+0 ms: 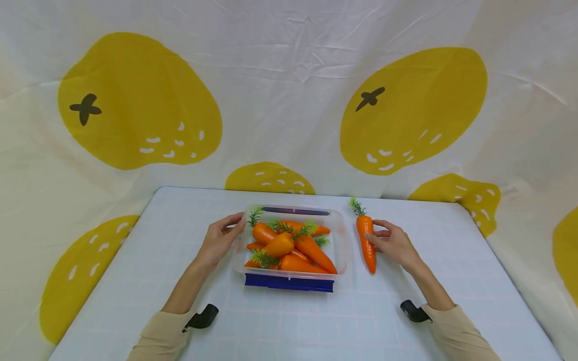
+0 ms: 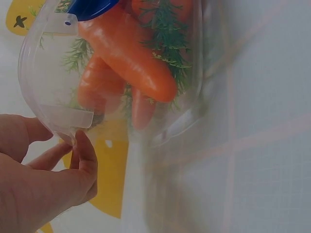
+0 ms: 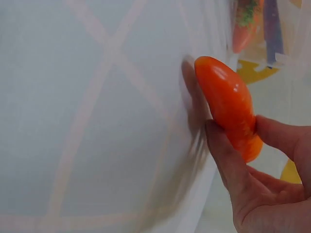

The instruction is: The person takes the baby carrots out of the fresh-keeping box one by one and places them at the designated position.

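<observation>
Carrots fill the clear plastic rectangular container with the blue front clip (image 1: 340, 235) at the middle of the pale checked tablecloth (image 1: 180, 210), roughly 6 orange plastic ones with green tufts (image 1: 295, 248) heaped inside. At 3 o'clock from the container, just beside its right wall, lies 1 more orange plastic carrot with a green leafy top (image 1: 367, 239), its tip toward the person and its top pointing to 12 o'clock. The right hand (image 1: 395, 244) has this carrot pinched between thumb and curled fingers (image 3: 228, 160), as the right wrist view shows closely, though I cannot tell whether the carrot rests on the cloth or is just off it. The left hand (image 1: 219, 239) sits at 9 o'clock of the container, its fingers (image 2: 82, 160) lightly curled around the transparent rim, steadying the left edge. Judging from this, the step in hand is the handling of the single carrot beside the box; whichever way it goes, the next move calls for a firm pinch on the smooth tapered body and a steady left grip so the light container does not slide. Behind the table hangs a white cloth printed with big yellow lemons (image 1: 140, 100).
</observation>
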Action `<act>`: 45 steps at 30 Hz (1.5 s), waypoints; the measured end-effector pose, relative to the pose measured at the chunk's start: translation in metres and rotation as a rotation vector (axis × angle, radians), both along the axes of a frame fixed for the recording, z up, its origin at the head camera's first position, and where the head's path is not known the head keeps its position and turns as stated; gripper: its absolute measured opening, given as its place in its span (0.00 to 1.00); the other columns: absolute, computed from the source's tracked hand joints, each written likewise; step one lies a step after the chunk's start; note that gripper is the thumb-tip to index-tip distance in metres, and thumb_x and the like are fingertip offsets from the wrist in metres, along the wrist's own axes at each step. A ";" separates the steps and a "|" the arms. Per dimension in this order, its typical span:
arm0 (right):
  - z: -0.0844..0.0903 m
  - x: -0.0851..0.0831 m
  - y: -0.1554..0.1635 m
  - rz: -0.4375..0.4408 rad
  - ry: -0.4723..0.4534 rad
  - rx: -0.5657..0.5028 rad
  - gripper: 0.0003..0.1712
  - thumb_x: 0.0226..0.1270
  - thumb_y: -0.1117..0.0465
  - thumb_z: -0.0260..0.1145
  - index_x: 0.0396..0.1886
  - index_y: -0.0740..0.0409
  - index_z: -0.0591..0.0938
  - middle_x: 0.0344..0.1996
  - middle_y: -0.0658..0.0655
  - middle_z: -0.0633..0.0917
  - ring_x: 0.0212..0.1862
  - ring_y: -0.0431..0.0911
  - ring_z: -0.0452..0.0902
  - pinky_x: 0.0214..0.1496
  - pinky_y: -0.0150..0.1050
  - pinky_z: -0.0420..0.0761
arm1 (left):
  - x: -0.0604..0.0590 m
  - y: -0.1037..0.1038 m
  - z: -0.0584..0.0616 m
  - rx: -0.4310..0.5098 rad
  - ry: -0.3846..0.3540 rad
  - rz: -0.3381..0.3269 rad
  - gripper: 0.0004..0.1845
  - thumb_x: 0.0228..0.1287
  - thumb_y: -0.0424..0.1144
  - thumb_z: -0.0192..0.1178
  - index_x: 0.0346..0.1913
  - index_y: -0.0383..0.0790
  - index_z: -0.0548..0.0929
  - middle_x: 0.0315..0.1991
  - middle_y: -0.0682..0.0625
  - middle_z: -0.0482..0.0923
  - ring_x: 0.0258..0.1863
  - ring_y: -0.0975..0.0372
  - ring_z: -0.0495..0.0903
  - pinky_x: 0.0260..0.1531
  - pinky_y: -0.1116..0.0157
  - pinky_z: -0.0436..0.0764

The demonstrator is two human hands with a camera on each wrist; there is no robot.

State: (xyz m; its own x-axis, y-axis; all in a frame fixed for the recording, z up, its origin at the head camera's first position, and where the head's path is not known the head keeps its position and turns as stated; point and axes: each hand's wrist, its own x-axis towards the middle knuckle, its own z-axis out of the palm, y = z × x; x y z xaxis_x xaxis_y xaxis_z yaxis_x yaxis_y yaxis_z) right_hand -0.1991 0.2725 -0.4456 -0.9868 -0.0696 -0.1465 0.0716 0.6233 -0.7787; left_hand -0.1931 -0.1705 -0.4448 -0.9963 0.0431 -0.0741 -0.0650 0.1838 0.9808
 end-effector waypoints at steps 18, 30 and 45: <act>0.002 -0.010 -0.010 0.059 -0.015 0.071 0.37 0.65 0.52 0.65 0.63 0.72 0.65 0.46 0.72 0.79 0.35 0.52 0.83 0.36 0.43 0.83 | 0.015 0.009 0.030 0.005 -0.021 -0.016 0.24 0.70 0.41 0.54 0.64 0.34 0.71 0.59 0.37 0.72 0.55 0.42 0.71 0.44 0.77 0.75; 0.014 -0.008 -0.014 0.060 0.121 0.191 0.33 0.66 0.52 0.64 0.61 0.69 0.69 0.49 0.69 0.79 0.48 0.60 0.78 0.44 0.49 0.81 | 0.014 0.007 0.027 -0.023 -0.015 -0.008 0.23 0.70 0.41 0.54 0.64 0.34 0.72 0.58 0.38 0.73 0.47 0.55 0.76 0.42 0.77 0.75; 0.053 0.000 -0.041 0.165 0.274 0.194 0.21 0.64 0.62 0.65 0.54 0.66 0.76 0.48 0.64 0.81 0.46 0.55 0.79 0.47 0.48 0.81 | 0.002 0.001 0.001 0.002 0.001 -0.005 0.26 0.67 0.50 0.57 0.64 0.41 0.73 0.59 0.42 0.73 0.54 0.46 0.73 0.44 0.77 0.75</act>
State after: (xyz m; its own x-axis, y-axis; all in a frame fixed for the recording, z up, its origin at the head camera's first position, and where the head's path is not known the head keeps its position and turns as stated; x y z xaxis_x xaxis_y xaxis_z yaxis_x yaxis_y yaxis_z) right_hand -0.1987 0.2314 -0.3922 -0.9691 -0.2274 0.0956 -0.2366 0.7466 -0.6217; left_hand -0.1906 -0.1696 -0.4440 -0.9962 0.0483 -0.0727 -0.0628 0.1824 0.9812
